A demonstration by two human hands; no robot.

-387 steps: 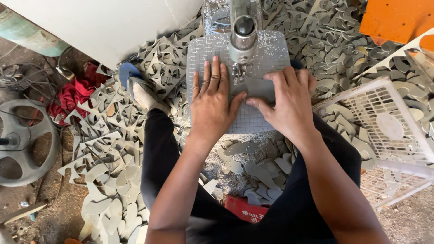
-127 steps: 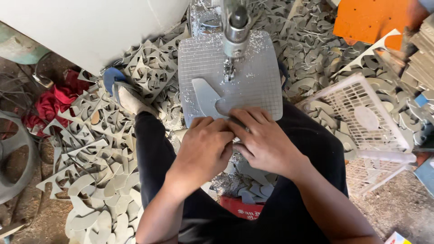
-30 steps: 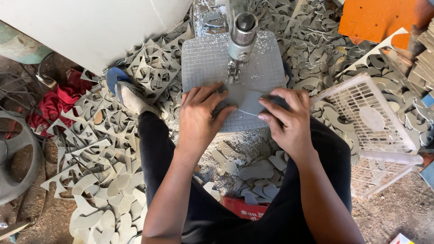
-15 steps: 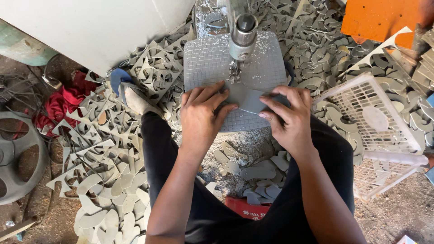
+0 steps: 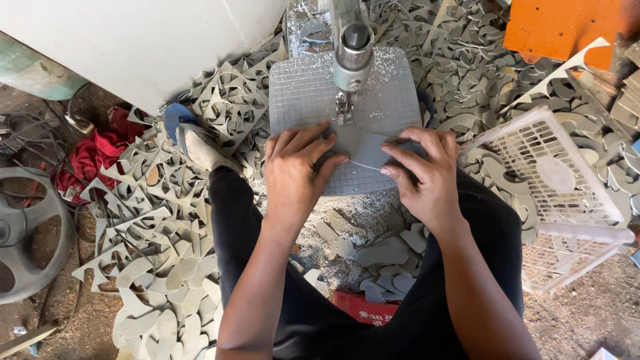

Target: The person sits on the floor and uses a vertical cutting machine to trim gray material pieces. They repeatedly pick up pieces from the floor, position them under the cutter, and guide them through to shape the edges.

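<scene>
Grey offcuts [image 5: 167, 220] litter the floor round a gridded cutting table [image 5: 300, 93]. Left hand [image 5: 293, 170] & right hand [image 5: 427, 177] sit slightly apart, both pressing a flat grey sheet piece [image 5: 363, 147] at the blade [image 5: 345, 110] – feed slowly, fingertips clear (white basket [image 5: 567, 193] to the right).

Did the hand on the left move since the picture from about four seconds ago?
Yes. The left hand was bunched with the right hand below the grey gridded table; now it lies apart, up on the table's left side beside the blade.
</scene>
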